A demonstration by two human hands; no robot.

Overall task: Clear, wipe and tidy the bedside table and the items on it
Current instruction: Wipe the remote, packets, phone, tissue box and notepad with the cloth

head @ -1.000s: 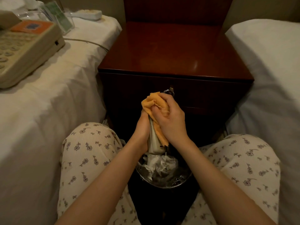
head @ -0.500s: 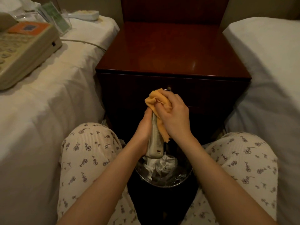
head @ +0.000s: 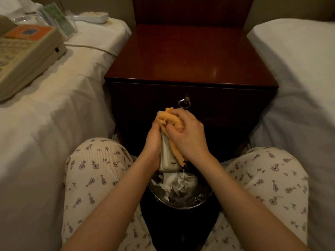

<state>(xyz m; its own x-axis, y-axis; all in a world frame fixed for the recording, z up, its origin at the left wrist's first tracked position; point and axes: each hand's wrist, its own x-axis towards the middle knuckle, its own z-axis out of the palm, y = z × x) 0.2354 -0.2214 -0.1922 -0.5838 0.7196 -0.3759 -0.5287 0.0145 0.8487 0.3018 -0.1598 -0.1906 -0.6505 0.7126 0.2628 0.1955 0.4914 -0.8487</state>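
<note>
The dark wooden bedside table [head: 190, 57] stands ahead with a bare glossy top. In front of its drawer, my left hand [head: 153, 142] grips a pale remote control [head: 167, 158] held upright, its lower end showing. My right hand [head: 186, 136] holds an orange cloth [head: 169, 118] bunched around the remote's upper part. Both hands are above the bin between my knees.
A metal-rimmed bin [head: 183, 205] lined with plastic holds crumpled tissues. On the left bed lie a beige telephone [head: 25, 53], a clear card stand [head: 59, 20] and a white remote [head: 92, 16]. A white bed [head: 299, 78] is to the right. The drawer has a ring handle [head: 184, 103].
My right hand with the cloth has slid up and down along the remote. The view shifted slightly, and the drawer's ring handle is now uncovered.
</note>
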